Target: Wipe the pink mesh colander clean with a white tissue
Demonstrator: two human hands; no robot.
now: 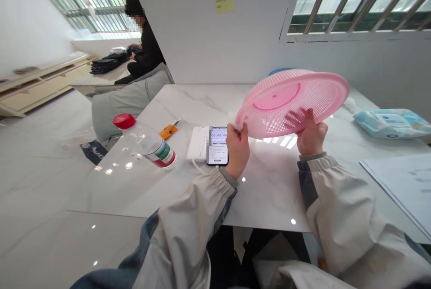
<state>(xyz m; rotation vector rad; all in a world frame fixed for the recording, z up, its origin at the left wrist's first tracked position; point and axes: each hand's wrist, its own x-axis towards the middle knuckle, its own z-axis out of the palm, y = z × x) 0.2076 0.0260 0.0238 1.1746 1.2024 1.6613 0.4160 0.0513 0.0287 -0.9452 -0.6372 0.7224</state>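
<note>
A round pink plastic strainer basket point(296, 95) is held tilted above the white marble table point(188, 176). My right hand point(311, 134) grips its near rim, with fingers showing through the mesh. My left hand point(237, 145) is closed on a small white wad, a tissue or wipe point(238, 123), pressed against the basket's left edge.
A phone point(218, 145) showing a timer lies beside a white power bank point(198, 143). A clear bottle with a red cap point(148, 141) lies on its side at left, near a small orange item point(168, 131). A wipes pack point(390, 122) and papers point(404, 185) sit right. Another person sits far back.
</note>
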